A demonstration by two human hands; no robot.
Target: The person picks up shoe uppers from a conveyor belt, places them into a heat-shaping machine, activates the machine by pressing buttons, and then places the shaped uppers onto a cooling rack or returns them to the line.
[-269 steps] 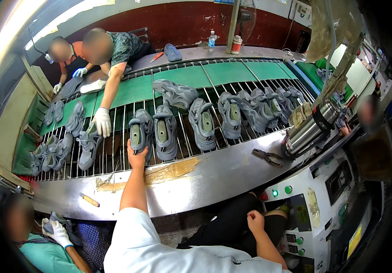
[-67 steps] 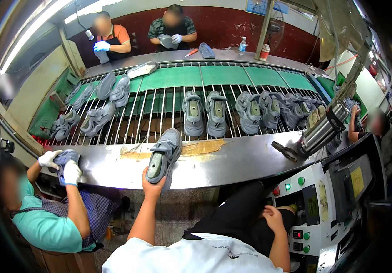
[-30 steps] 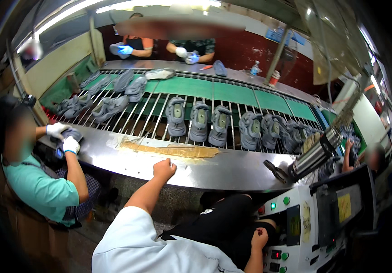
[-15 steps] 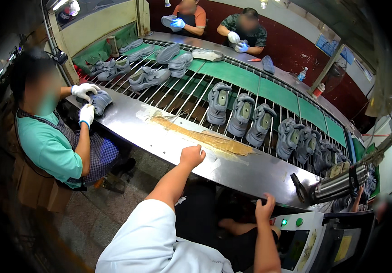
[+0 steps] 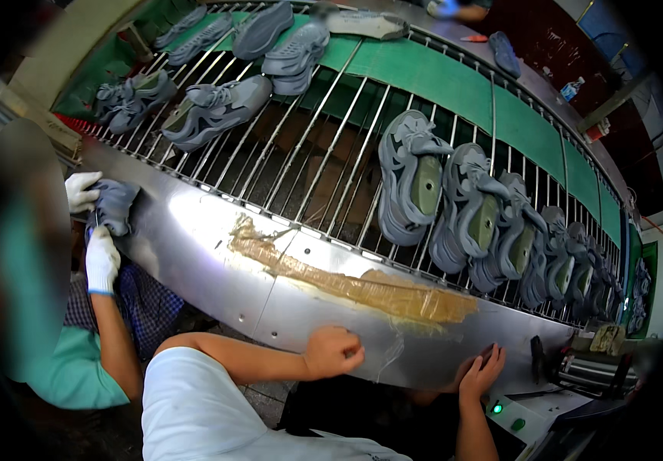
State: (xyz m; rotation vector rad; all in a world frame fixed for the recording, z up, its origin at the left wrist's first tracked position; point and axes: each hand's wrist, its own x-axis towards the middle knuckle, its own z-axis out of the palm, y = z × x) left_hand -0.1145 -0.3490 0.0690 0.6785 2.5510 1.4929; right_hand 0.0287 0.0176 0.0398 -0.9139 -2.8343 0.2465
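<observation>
The person's two bare hands at the near edge of a metal table; clock directions are read from the hand named. The left hand (image 5: 333,353) lies over the near part of the table (image 5: 193,246), its grip narrow, the fingers curled in and nothing visible in them; contact with the metal cannot be judged. The right hand (image 5: 483,373), at its three o'clock, has a wide grip, fingers extended and slightly apart beside the table's edge, holding nothing. Brown tape (image 5: 354,284) runs along the table at the left hand's twelve o'clock. Beyond it, a row of grey shoes (image 5: 466,207) rests on the metal bars (image 5: 332,150), extending from the left hand's one o'clock to almost three; green pieces, some with a hole, show inside the shoe openings. Another grey shoe (image 5: 220,111) rests on the bars at eleven o'clock. At ten o'clock, a co-worker's white-gloved hands (image 5: 103,261) hold a dark grey shoe (image 5: 118,206). At the right hand's three o'clock lies a steel flask (image 5: 596,373); at its five o'clock, a lit green button (image 5: 497,409).
</observation>
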